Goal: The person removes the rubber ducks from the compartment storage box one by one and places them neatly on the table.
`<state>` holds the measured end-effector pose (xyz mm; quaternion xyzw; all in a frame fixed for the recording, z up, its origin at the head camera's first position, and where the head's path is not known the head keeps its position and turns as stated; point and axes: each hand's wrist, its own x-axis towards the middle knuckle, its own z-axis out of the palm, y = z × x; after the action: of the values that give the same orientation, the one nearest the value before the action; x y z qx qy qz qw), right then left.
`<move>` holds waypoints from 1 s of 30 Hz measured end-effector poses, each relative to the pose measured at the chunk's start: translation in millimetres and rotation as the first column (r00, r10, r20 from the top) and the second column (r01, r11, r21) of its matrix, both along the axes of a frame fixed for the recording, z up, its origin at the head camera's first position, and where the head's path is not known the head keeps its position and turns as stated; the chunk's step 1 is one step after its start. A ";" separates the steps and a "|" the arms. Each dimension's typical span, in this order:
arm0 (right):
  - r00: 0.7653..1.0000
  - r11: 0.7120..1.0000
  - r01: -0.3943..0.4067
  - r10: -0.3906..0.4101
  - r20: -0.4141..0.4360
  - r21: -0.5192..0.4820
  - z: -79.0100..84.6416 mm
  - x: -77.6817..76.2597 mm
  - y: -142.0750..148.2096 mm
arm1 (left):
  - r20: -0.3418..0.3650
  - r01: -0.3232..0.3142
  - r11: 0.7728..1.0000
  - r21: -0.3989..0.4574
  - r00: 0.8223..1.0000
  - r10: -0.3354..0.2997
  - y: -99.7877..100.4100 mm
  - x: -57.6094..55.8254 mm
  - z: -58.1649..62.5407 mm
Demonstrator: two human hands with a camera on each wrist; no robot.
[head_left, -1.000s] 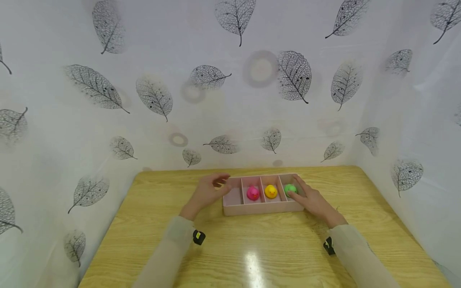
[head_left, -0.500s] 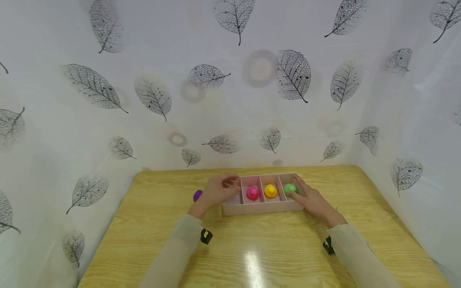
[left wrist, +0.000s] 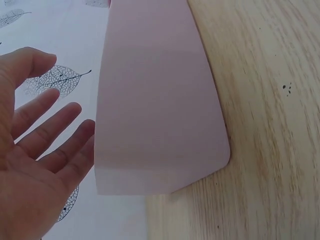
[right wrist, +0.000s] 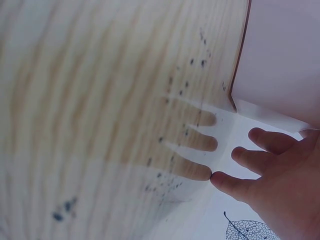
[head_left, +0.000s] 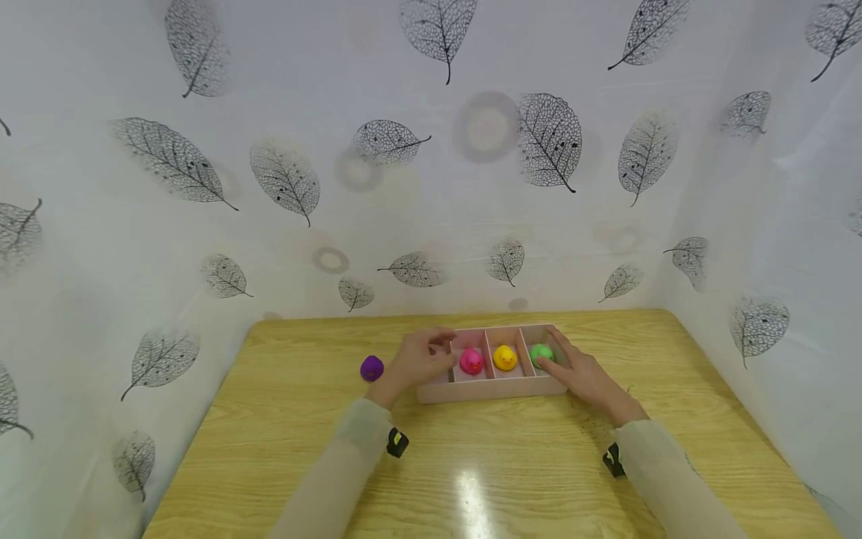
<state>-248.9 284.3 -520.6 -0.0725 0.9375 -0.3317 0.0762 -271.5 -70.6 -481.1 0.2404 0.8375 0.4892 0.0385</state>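
A pale pink divided box (head_left: 494, 388) lies across the tabletop. It holds a pink toy duck (head_left: 471, 362), a yellow toy duck (head_left: 505, 358) and a green toy duck (head_left: 542, 355), each in its own compartment. Over the box's left end, my left hand (head_left: 416, 363) has nothing in it; its fingers (left wrist: 47, 132) show relaxed and spread in the left wrist view. My right hand (head_left: 590, 378) holds the box's right end, thumb inside by the green duck and forefinger along the rim. In the right wrist view its other fingers (right wrist: 255, 160) stretch loosely behind the corner.
A small purple toy (head_left: 371, 368) lies on the wooden table (head_left: 303, 419) left of the box, beside my left wrist. A white leaf-patterned sheet (head_left: 323, 254) hangs behind the table and along both sides.
My left hand has moved right, from the box's left edge to over its leftmost compartment. The purple toy has come into view behind it. My right hand and the ducks stay put.
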 end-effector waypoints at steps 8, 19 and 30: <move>1.000 1.000 0.002 -0.002 0.005 -0.001 -1.5 -0.7 0.2 | -0.045 0.032 0.999 -0.039 0.998 -0.034 8.1 -2.4 -6.0; 1.000 1.000 0.004 -0.004 0.021 -0.014 -0.2 0.0 0.2 | -0.033 0.035 0.996 -0.086 0.999 -0.038 17.3 -5.1 -13.4; 1.000 1.000 0.003 -0.003 0.012 -0.001 -1.2 -0.6 0.5 | -0.026 0.015 0.980 -0.196 0.999 -0.021 27.6 -3.7 -12.8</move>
<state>-249.5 284.8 -521.8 -0.0690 0.9370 -0.3327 0.0814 -275.2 -43.0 -493.8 0.2497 0.8798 0.4008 0.0549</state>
